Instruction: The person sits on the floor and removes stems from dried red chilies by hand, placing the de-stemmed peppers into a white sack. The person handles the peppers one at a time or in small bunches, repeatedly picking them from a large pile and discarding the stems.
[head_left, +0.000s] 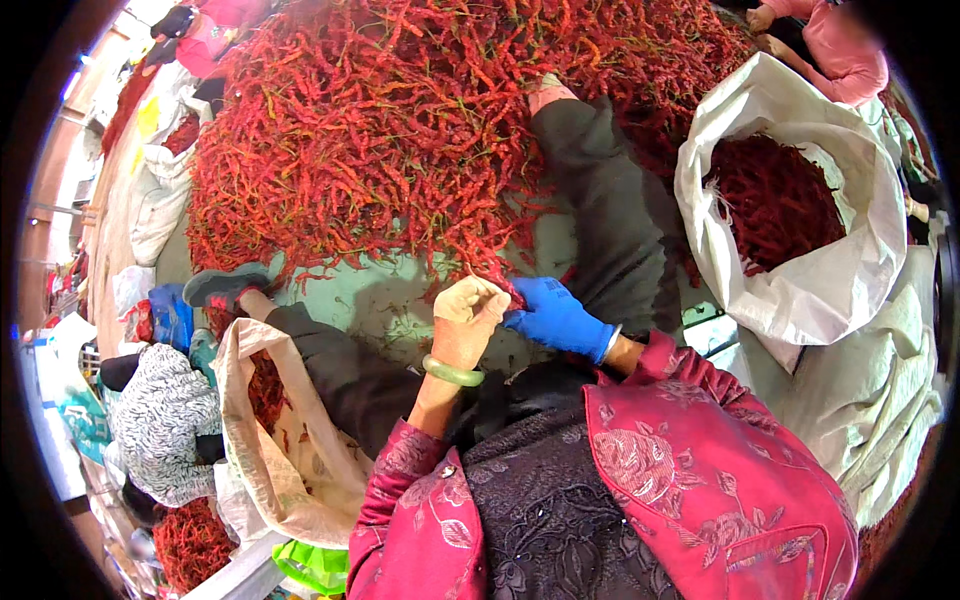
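Observation:
My right hand (559, 319), in a blue glove, is closed around a small bunch of red chili peppers (516, 295) in front of my lap. Against that bunch is my left hand (469, 319), its fingertips in pale tan coverings and a green bangle (452, 371) at the wrist. Thumb and forefinger of the left hand meet in a pinch; whether a stem is between them is hidden. Just beyond both hands begins a large heap of long, wrinkled red chili peppers (367, 150), many with stems, spread between and past my outstretched legs.
At my right stands an open white woven sack (795, 300) holding chilies. A beige woven sack (300, 457) with some chilies gapes at my left. Scraps of stem lie on the green sheet (337, 292). Other people sit nearby: a pink sleeve (847, 71), a patterned top (165, 420).

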